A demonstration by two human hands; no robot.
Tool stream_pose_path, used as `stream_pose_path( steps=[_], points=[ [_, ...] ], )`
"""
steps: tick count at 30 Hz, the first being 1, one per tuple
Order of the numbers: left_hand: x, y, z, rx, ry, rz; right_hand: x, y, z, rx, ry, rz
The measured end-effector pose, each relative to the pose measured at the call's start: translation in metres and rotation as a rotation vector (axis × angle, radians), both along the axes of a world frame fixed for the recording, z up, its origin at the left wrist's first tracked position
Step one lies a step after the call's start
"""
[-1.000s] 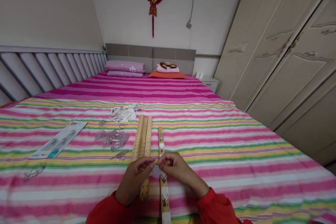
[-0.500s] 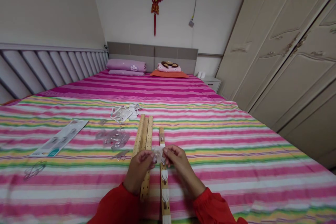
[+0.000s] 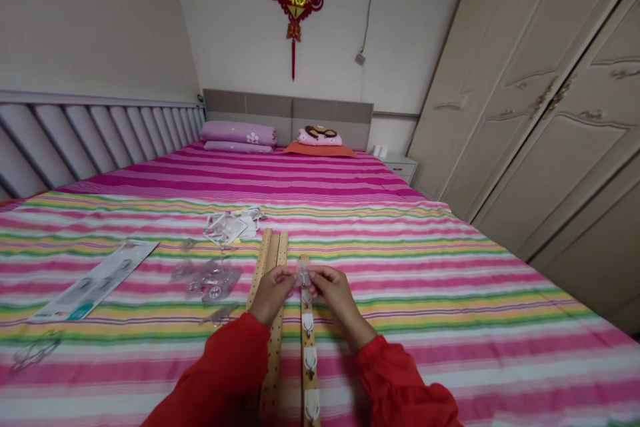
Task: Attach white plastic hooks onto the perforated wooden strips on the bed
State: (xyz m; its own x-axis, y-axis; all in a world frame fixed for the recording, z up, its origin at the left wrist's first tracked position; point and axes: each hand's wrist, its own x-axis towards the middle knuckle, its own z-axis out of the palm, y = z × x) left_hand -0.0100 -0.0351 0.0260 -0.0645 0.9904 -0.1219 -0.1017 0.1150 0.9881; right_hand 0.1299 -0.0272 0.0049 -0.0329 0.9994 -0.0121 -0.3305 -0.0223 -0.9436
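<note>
my left hand (image 3: 271, 291) and right hand (image 3: 334, 288) meet over the striped bed (image 3: 450, 293), and the fingers of both are pinched on one small clear plastic hook (image 3: 303, 271). it hangs between my fingertips, just above the far end of the narrow wooden strip (image 3: 309, 383). whether the hook touches the strip i cannot tell. that strip runs away from me and carries a row of white hooks (image 3: 309, 325) nearer my body. just to its left lie the pegboard slats (image 3: 270, 250), side by side, passing under my left wrist. further left on the bed sits a loose heap of clear hooks (image 3: 207, 278), beyond it some opened packets (image 3: 226, 227), and well to the left a long packaging card (image 3: 95, 280). red sleeves cover both my forearms.
</note>
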Motion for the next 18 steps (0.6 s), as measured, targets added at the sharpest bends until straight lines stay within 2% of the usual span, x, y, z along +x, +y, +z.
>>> stream_pose_path(
  steps=[9,13,18],
  points=[
    [0.005,0.054,-0.004,-0.009,0.034,-0.005,0.004,0.047,0.001,0.016,-0.014,-0.111],
    [0.006,0.076,-0.018,0.023,0.108,-0.003,0.002,0.068,-0.008,0.010,-0.019,-0.120],
    [0.005,0.091,-0.037,0.039,0.227,0.020,-0.003,0.083,-0.025,0.009,-0.035,-0.128]
  ],
)
